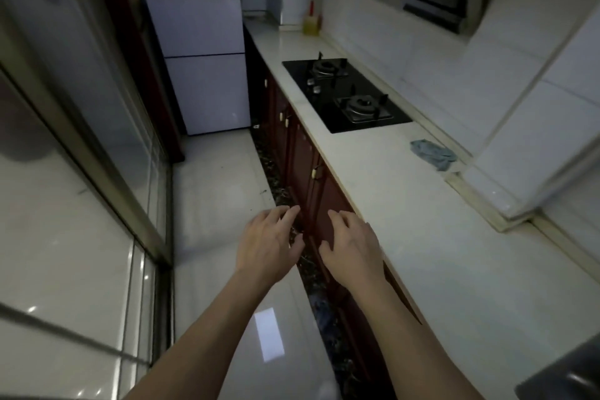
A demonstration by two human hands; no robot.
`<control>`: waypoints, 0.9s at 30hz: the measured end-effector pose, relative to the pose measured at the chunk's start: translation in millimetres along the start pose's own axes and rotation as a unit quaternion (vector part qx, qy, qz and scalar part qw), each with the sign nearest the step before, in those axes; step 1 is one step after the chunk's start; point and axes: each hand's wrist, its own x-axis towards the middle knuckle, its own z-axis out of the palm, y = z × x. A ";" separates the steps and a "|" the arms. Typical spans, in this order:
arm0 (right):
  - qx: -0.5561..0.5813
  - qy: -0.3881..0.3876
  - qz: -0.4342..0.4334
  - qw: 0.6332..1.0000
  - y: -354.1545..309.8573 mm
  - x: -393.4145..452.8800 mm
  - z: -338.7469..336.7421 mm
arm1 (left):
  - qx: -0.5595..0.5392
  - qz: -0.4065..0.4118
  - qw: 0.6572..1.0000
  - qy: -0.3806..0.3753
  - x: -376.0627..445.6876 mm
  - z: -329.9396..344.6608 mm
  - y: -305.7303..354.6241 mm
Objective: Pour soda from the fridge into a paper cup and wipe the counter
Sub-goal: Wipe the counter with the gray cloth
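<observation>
White fridge (198, 42) is shut at the far end, so nothing's started. Left hand (266, 243) and right hand (352, 247) hang loose, holding nothing. Cloth (433, 153) sits on the counter (422, 237); no cup visible.

White fridge (201, 52); cream counter (422, 204); black hob (344, 94); blue-grey cloth (433, 153); dark red cabinets (302, 153); yellow bottle (312, 21).

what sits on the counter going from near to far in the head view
blue cloth → near burner of the black gas hob → far burner → yellow bottle at the counter's far end
</observation>
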 end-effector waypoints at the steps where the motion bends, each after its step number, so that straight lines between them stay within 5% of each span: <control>1: 0.001 -0.005 -0.006 1.000 -3.4 9.7 6.5 | 0.003 -0.008 1.000 0.002 5.3 0.1 -8.2; 15: 0.037 -0.031 0.000 0.999 9.6 199.0 76.8 | 0.040 -0.026 0.999 -0.020 187.2 28.6 -75.1; 27: 0.013 -0.013 0.141 0.990 121.9 308.3 75.1 | -0.008 0.103 0.990 -0.097 358.1 104.0 -14.4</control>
